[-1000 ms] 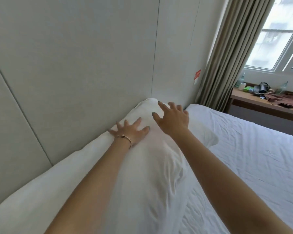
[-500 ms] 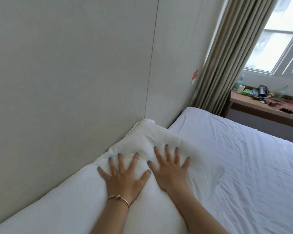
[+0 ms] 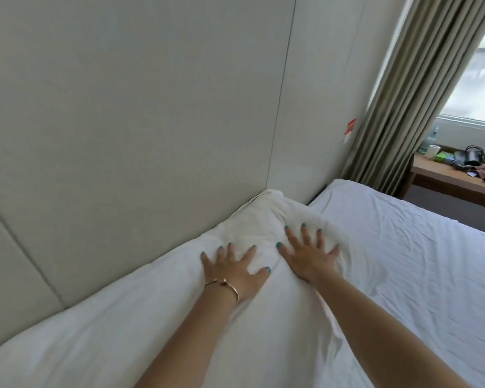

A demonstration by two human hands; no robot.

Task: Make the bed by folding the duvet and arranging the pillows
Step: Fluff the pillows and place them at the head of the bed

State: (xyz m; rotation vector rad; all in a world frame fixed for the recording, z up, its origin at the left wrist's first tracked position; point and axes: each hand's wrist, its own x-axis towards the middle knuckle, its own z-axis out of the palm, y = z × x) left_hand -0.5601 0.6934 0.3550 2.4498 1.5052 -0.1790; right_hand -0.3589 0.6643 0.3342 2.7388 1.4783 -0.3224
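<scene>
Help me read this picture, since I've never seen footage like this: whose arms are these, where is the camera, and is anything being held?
The camera sits on a person's head and looks forward and down, so the two arms reaching in are the wearer's own. The left hand, with a bracelet on its wrist, and the right hand both lie flat with fingers spread on a white pillow pushed against the padded wall. Nothing is gripped; they press on it. To the right is the white bed sheet, and beyond it a curtain and a cluttered desk.
</scene>
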